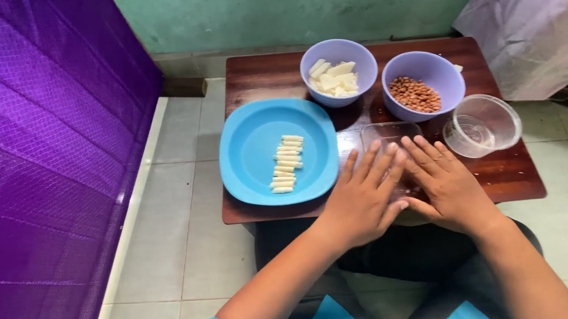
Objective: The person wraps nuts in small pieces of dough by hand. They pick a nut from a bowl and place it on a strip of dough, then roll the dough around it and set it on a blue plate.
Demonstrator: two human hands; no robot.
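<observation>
Pressing our left hand (pixel 362 200) and right hand (pixel 448 185) flat, fingers spread, on the clear plastic lid (pixel 390 140) just right of the blue plate (pixel 246 150), we judge it light, thin, slippery, best gripped by its edges.

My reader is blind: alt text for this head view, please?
Left hand and right hand press flat on a clear lid on a low wooden table, beside a blue plate of pale sticks.

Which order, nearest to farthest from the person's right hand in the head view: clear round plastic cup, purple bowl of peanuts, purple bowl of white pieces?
From the right hand:
1. Clear round plastic cup, just right of it.
2. Purple bowl of peanuts, behind it.
3. Purple bowl of white pieces, far-left corner.
</observation>
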